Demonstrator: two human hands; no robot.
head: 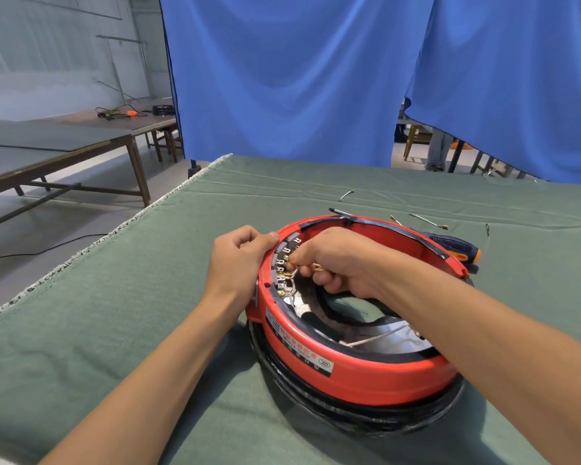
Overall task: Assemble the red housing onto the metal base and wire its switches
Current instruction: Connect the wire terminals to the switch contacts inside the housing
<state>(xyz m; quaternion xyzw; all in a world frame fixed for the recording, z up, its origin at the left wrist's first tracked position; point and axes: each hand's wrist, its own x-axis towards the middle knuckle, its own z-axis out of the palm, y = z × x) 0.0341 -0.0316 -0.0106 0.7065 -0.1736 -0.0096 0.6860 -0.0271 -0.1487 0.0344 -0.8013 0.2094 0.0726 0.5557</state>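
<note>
Head view: red housing (356,374) sits mid-right of frame on a green cloth (114,330), w/ a black base (316,397) under it. Left hand (239,263) grips the housing's outer rim, fingers curled, thumb on top. Right hand (336,260) is inside the ring, fingertips pinching a thin wire (316,268) by the switches (282,266); it blocks much of the inside. Behind: screwdriver (457,246) touching the housing, loose wires (428,221) near. Blue curtain (299,78) up top.
</note>
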